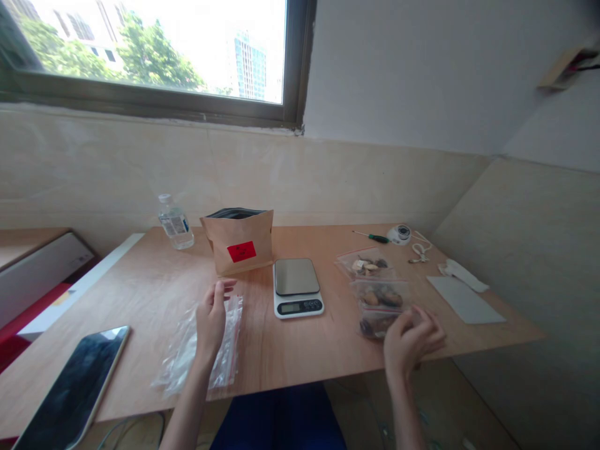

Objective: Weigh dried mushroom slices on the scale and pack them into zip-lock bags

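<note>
My left hand (212, 319) hovers above several flat clear zip bags (229, 350), its fingers loosely bent and apart, holding nothing. At the right, my right hand (412, 340) has its thumb and forefinger closed at the corner of the nearest zip bag of dried mushrooms (372, 326); the hand partly hides this bag. Just beyond lie a second filled zip bag (379, 294) and a third one (368, 265), with brown and pale dried pieces inside. Between my hands sits a white kitchen scale (299, 287) with a bare metal plate; its display is unreadable.
Behind the scale, an open brown paper pouch (244, 247) with a red label stands upright. A water bottle (175, 224) is at the back left, a phone (75, 387) at the front left. A screwdriver (375, 237), white camera (399, 234) and white sheet (464, 300) lie right.
</note>
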The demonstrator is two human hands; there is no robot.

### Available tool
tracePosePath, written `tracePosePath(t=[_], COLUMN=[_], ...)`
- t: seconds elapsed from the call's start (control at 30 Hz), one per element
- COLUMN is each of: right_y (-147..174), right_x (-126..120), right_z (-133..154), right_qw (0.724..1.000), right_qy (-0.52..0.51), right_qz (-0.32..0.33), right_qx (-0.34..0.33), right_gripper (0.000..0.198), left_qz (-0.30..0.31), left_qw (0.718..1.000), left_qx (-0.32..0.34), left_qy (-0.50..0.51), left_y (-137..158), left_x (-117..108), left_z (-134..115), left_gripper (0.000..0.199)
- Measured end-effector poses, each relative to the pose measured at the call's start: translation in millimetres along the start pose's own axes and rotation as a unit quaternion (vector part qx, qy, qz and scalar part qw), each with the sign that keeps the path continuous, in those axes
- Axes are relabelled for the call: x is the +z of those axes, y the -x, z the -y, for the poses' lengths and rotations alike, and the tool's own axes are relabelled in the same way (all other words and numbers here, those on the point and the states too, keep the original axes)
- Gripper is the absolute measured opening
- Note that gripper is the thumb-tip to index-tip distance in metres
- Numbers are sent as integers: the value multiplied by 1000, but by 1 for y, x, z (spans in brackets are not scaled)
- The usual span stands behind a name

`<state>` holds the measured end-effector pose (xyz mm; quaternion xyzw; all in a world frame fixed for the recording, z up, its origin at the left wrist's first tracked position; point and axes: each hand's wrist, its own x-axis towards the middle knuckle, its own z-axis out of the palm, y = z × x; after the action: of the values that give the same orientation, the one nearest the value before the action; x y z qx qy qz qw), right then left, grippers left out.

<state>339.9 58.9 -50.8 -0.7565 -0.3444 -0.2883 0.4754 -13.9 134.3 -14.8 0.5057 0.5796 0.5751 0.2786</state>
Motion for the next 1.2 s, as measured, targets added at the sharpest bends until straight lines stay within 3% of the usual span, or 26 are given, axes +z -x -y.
tracePosePath(t=[0.1,0.2,0.27,0.33,0.5,0.6,0.67,0.73,0.83,0.9,0.93,1.0,1.07,1.2], right_y=[13,12,8,3,-5,-2,3,9,16,22,26,35,45,53], right_x=[12,30,43,55,74,65,48,22,-15,-29,-32,-31,-27,-19], right_z=[4,0,-3,-5,-1,20,47,83,140,171,183,199,207,215], right_qw=[997,989,985,981,976,980,970,925,823,763,746,732,733,742], right_qy=[-9,-6,6,21,6,-47,-129,-244,-345,-371,-374,-359,-337,-269], right_qz=[80,149,173,189,215,190,192,258,381,419,415,401,391,438], right_qx=[-14,-18,-19,-23,-30,-36,-76,-136,-240,-324,-362,-417,-442,-430], right_gripper=[50,54,56,58,60,58,52,44,42,44,46,46,43,39], left_qz=[-111,-224,-273,-284,-218,-151,-76,-33,36,93,112,115,81,33], left_qw=[988,951,927,917,929,949,963,960,966,970,970,969,971,974], left_qx=[83,172,201,203,164,128,111,96,82,76,70,58,51,69], left_qy=[-63,-126,-162,-192,-248,-244,-233,-261,-242,-213,-206,-209,-218,-213], left_y=[-16,-45,-69,-92,-121,-109,-91,-71,-43,-29,-24,-15,-9,1], left_x=[2,1,1,3,7,-4,-16,-28,-39,-43,-45,-47,-46,-37], left_z=[-21,-47,-61,-70,-78,-87,-94,-99,-98,-94,-91,-85,-79,-71], left_gripper=[36,33,33,33,27,24,24,22,22,25,26,28,29,28])
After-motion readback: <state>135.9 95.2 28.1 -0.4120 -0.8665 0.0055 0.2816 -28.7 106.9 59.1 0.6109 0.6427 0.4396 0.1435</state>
